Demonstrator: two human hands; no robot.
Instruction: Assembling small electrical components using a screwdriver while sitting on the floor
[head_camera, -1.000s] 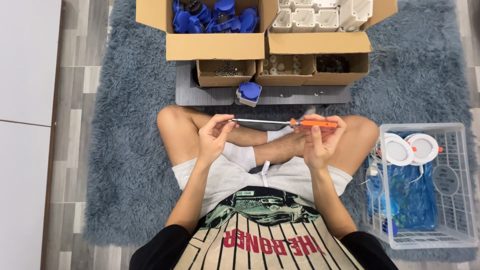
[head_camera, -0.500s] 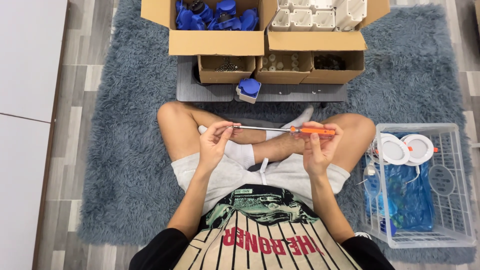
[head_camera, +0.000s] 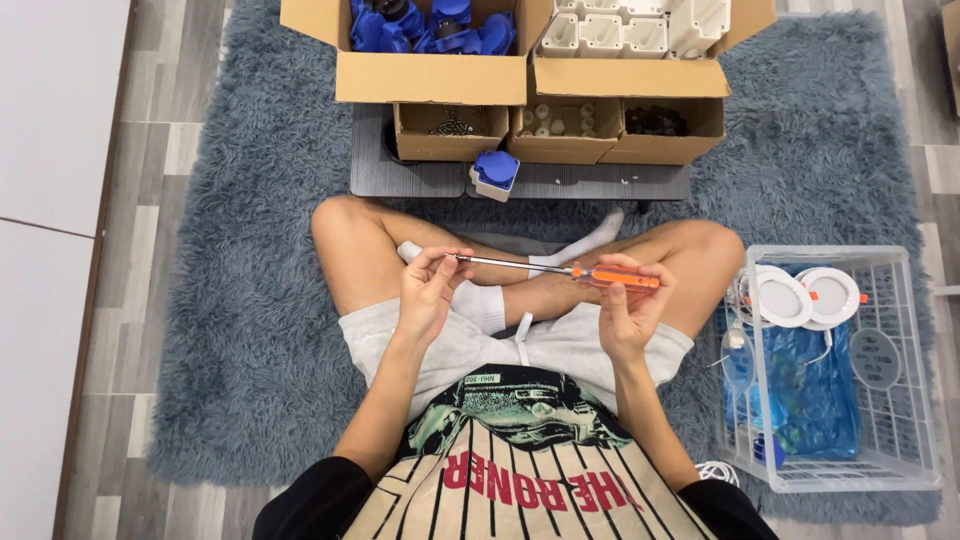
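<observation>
Rug (head_camera: 230, 330) of shaggy grey-blue fibre covers the floor, and a person sits on it with crossed legs. At about 9 o'clock from the middle of the view, the left hand (head_camera: 428, 293) is raised over the knees; its grip is pressed together on the metal tip of a screwdriver (head_camera: 560, 271), thumb and fingertips pinching the end of the shaft. The screwdriver lies nearly level across the lap, shaft to the left and orange handle to the right. At about 3 o'clock from the left hand, the right hand (head_camera: 625, 305) holds this orange handle, fingers closed around it from below. At 12 o'clock from the hands stands a small blue and white part (head_camera: 494, 174) on a dark board (head_camera: 420, 180); behind it are open cardboard boxes (head_camera: 440, 75) with blue parts and white parts. At 3 o'clock, beside the right knee, a white wire basket (head_camera: 920, 400) holds round white lamps (head_camera: 805, 296) and a blue bag (head_camera: 810, 390).
</observation>
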